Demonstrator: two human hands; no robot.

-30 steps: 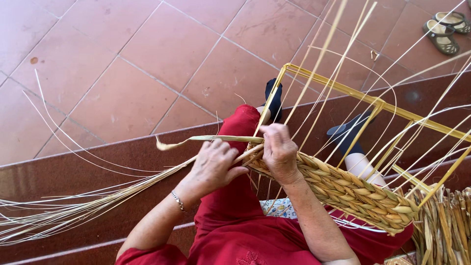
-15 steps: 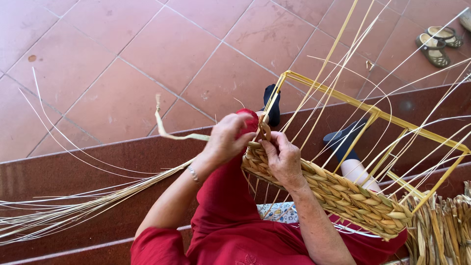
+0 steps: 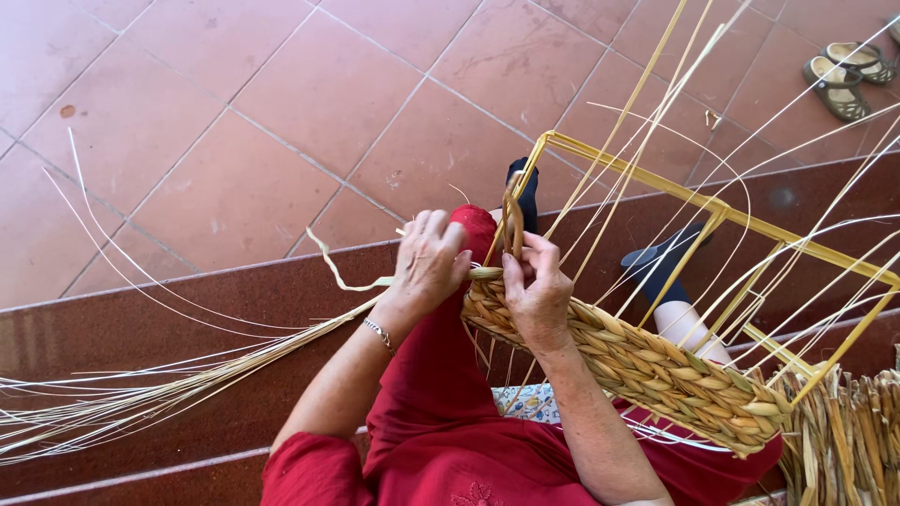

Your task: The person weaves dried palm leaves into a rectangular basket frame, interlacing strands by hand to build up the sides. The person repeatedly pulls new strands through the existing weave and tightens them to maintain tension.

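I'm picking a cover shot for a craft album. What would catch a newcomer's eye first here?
First, the two hands at centre: the left hand and right hand pinch a strand at the corner of a half-woven basket, braided rush on a yellow frame with thin stakes fanning upward. Next, the red clothing below, and the long sheaf of loose strands trailing left over the dark red step.
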